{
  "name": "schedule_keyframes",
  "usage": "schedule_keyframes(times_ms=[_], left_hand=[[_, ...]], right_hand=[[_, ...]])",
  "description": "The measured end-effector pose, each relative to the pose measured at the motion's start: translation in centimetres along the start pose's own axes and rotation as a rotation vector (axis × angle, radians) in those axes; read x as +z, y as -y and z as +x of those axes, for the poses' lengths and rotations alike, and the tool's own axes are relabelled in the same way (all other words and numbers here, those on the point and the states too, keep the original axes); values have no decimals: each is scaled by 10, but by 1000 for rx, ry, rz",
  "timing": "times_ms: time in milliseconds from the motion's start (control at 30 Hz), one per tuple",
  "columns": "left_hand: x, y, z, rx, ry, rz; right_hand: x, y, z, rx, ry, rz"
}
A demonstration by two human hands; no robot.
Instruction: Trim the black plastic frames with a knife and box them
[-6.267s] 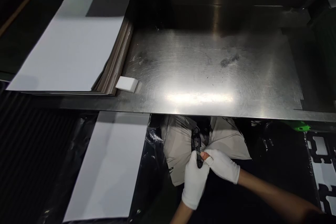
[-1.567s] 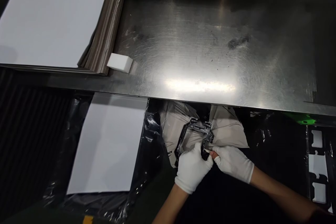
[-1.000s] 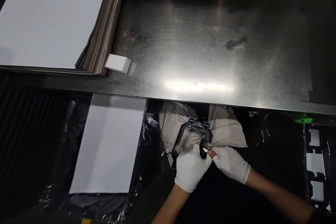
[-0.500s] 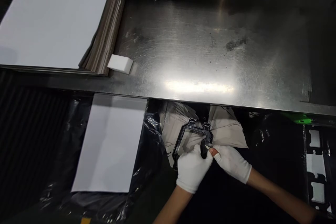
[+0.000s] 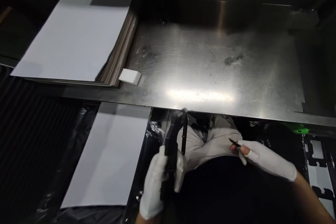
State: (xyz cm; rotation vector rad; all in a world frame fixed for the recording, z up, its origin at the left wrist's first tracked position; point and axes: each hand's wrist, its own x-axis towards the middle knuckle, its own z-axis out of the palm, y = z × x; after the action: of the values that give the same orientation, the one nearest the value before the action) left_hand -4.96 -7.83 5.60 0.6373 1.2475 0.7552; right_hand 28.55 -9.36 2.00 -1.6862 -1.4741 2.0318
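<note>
My left hand (image 5: 160,176), in a white glove, is wrapped round a black frame part (image 5: 172,147), which is turned nearly edge-on and blurred by motion above my lap. To the right, my right hand (image 5: 258,154), gloved with bare fingertips showing, pinches a thin dark pointed tool (image 5: 234,142) whose tip points up and left. The two hands are well apart, and the tool does not touch the frame.
A steel table (image 5: 194,59) spans the view ahead. On its left lie a thick stack of sheets (image 5: 76,31) and a small white block (image 5: 130,76). A white sheet (image 5: 107,157) lies below the table's edge at left. Black cut-out frames (image 5: 319,168) are at far right.
My left hand has moved left and turned the black frame edge-on. My right hand has moved away to the right with the tool. The view has shifted slightly.
</note>
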Motion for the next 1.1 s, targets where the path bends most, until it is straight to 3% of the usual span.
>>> schedule_keyframes(times_ms=[100, 167, 300, 367, 433, 600, 700, 900, 1100], left_hand=[[18, -55, 24, 193, 248, -245], [36, -85, 56, 211, 389, -275], [72, -116, 129, 113, 421, -311], [84, -118, 155, 48, 429, -296], [90, -115, 167, 21, 428, -284], [92, -108, 165, 24, 428, -241], [92, -108, 162, 23, 432, -218], [96, -107, 162, 36, 421, -188], [100, -106, 160, 33, 387, -138]], right_hand=[[-33, 22, -12, -61, -333, -178], [-51, 41, -11, -63, -539, -254], [-74, 83, 17, -110, -768, -424], [-75, 100, 40, -132, -772, -581], [-69, 112, 63, -140, -696, -766], [-40, 122, 98, -210, -536, -1069], [-38, 124, 102, -211, -537, -1094], [-60, 130, 104, -143, -523, -1060], [-65, 136, 99, -93, -649, -1046]])
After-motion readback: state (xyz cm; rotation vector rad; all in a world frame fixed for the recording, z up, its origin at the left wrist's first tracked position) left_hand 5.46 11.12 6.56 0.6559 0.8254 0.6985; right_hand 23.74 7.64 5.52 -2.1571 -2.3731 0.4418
